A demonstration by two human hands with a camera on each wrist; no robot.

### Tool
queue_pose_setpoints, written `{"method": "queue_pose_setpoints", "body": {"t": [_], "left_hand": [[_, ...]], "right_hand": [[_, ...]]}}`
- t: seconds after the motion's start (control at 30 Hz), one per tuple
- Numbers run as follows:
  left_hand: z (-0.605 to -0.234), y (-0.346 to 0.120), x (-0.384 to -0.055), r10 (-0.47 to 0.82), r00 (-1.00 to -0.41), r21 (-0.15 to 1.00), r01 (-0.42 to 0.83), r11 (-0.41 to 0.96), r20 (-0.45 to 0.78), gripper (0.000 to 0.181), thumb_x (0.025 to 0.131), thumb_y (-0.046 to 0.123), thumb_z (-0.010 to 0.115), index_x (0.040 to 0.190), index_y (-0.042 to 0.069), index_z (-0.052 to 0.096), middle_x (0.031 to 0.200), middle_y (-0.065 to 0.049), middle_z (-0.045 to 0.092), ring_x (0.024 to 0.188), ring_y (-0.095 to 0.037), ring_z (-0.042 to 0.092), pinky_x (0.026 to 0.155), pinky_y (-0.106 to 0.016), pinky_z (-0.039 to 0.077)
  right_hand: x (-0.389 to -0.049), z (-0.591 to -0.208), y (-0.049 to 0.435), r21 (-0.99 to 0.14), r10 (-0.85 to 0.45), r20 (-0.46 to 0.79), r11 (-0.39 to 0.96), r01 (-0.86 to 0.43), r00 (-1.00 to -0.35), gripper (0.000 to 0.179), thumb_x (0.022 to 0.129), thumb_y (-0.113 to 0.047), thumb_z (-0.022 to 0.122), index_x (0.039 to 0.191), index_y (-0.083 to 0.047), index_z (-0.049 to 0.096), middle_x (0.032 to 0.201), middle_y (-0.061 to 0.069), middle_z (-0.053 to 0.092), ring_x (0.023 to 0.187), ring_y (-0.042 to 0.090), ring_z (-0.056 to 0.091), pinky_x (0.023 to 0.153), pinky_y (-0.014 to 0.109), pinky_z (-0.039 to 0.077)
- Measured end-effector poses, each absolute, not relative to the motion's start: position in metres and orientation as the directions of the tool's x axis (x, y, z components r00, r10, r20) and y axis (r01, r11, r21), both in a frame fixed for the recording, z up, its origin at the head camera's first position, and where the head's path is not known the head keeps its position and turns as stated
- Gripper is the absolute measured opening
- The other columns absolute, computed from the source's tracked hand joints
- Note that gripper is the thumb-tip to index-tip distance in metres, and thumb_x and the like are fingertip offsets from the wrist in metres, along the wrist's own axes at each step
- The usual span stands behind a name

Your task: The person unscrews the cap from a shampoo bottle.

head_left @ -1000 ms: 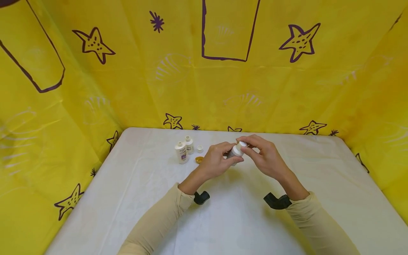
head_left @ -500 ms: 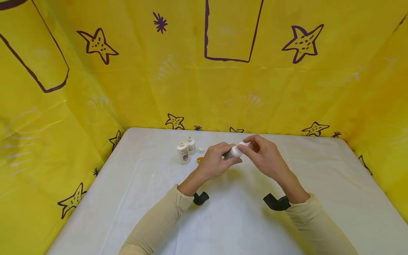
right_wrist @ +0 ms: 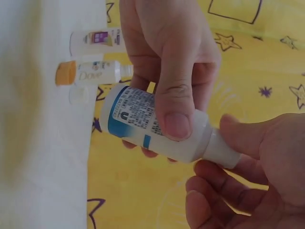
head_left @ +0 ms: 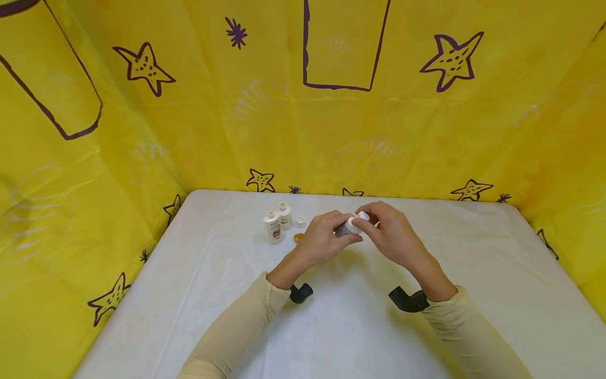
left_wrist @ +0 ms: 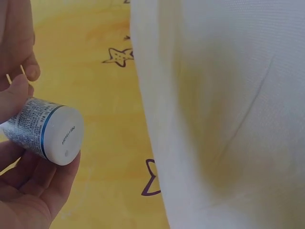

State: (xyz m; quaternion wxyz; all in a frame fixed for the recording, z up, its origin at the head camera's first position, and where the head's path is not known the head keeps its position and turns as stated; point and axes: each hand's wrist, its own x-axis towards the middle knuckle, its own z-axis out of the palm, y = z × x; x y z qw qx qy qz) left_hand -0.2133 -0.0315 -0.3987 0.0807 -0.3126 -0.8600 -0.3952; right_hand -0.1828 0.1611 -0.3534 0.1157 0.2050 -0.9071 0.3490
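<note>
My left hand (head_left: 324, 237) grips a small white bottle (right_wrist: 143, 119) with a blue band and dense printed label. It is held tilted above the table, and the left thumb presses on its side in the right wrist view. At the bottle's top end, my right hand (head_left: 393, 234) pinches the white cap (right_wrist: 221, 150) between thumb and fingers. The left wrist view shows the bottle's round base (left_wrist: 66, 136) with small stamped print. In the head view, fingers hide much of the bottle.
Two white bottles, a front one (head_left: 273, 227) and a back one (head_left: 285, 216), stand with bare necks left of the hands. Beside them lie a small white cap (head_left: 301, 221) and an orange cap (head_left: 298, 237). Yellow patterned cloth (head_left: 331, 137) rises behind the white table (head_left: 227, 295).
The right thumb and fingers have shifted their hold around the cap, and the hand has turned slightly. The left hand keeps the bottle in nearly the same place.
</note>
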Motion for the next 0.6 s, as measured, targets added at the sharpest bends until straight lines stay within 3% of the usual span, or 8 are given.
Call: {"method": "queue_pose_setpoints", "body": {"t": [0.23,0.37,0.47,0.6], "left_hand": [[-0.4024,-0.0326,-0.2143,0.472,-0.814,0.666,0.561,0.491,0.339,0.037,0.089,0.037,0.079,0.118,0.014,0.072,0.098,-0.001,0.070,0.083,-0.011,0.059,0.068,-0.019,0.049],[-0.4038,-0.0324,-0.2142,0.469,-0.814,0.675,0.560,0.480,0.342,0.035,0.089,0.035,0.079,0.117,0.015,0.073,0.100,-0.001,0.071,0.084,-0.011,0.060,0.071,-0.019,0.050],[-0.4042,-0.0320,-0.2142,0.472,-0.809,0.660,0.571,0.489,0.350,0.035,0.088,0.034,0.080,0.119,0.019,0.073,0.102,0.001,0.072,0.086,-0.011,0.061,0.073,-0.020,0.050],[-0.4044,-0.0316,-0.2134,0.479,-0.813,0.659,0.563,0.498,0.332,0.039,0.087,0.035,0.081,0.123,0.023,0.073,0.102,0.001,0.071,0.088,-0.011,0.060,0.075,-0.021,0.051]], "right_hand": [[-0.1825,-0.3524,0.1622,-0.556,-0.430,0.349,0.620,-0.553,-0.833,0.035,0.097,0.000,0.064,0.131,-0.006,0.064,0.125,0.011,0.068,0.106,0.028,0.062,0.084,0.041,0.056],[-0.1798,-0.3496,0.1624,-0.572,-0.423,0.331,0.621,-0.536,-0.843,0.043,0.099,-0.009,0.065,0.141,-0.008,0.057,0.136,0.012,0.063,0.109,0.028,0.063,0.086,0.045,0.057],[-0.1789,-0.3468,0.1627,-0.570,-0.369,0.315,0.663,-0.485,-0.874,0.047,0.100,-0.025,0.066,0.143,-0.008,0.055,0.135,0.014,0.062,0.106,0.028,0.065,0.085,0.045,0.056],[-0.1804,-0.3451,0.1620,-0.547,-0.285,0.280,0.737,-0.397,-0.917,0.047,0.099,-0.038,0.067,0.131,-0.004,0.062,0.112,0.014,0.068,0.091,0.026,0.064,0.080,0.042,0.054]]}}
